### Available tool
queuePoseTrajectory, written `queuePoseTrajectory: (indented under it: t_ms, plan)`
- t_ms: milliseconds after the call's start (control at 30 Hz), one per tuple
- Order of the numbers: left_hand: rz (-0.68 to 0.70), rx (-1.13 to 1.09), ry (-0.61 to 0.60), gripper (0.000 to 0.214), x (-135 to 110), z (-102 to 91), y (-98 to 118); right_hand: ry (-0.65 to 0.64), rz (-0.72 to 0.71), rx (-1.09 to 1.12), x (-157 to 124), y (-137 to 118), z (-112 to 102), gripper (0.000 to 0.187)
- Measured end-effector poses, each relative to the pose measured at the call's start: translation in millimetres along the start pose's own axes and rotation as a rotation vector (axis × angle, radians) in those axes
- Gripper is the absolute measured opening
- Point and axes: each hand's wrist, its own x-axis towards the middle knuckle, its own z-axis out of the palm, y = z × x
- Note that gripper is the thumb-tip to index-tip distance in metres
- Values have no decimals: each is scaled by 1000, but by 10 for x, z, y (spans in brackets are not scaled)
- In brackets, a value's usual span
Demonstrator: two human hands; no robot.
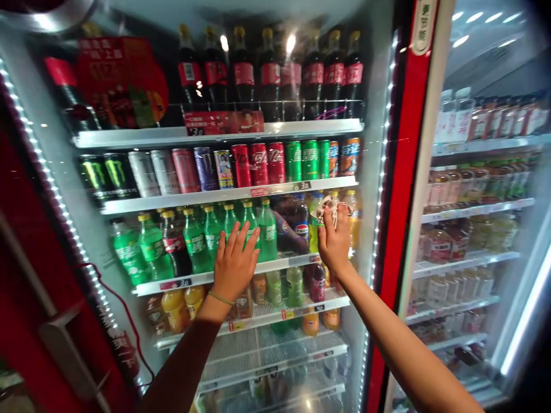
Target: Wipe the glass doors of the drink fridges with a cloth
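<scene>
Right hand (334, 241) clutches cloth (329, 207) on fridge door (301, 355); left hand (235, 261) flat.

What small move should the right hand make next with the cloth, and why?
Probably wipe the cloth sideways across the glass door: the right hand presses it against one spot, and the left hand lies flat on the glass.

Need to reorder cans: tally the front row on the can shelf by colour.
Black cans: 2
Silver cans: 2
Pink can: 1
Purple can: 1
Multicoloured can: 1
Red cans: 3
Green cans: 3
Orange cans: 2
Total: 15
</scene>
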Motion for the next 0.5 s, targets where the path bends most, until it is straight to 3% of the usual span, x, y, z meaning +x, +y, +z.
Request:
queuePoseTrajectory:
  t_ms: [233, 500]
  plan:
    - [-80, 120, 0, 56, -413, -395, -923, 1, -197, 96, 116, -1238, 194, 78]
    - [-191, 188, -17, 63, -988, -1027, -2109, -41, -380, 280, 46, -2941, 500, 79]
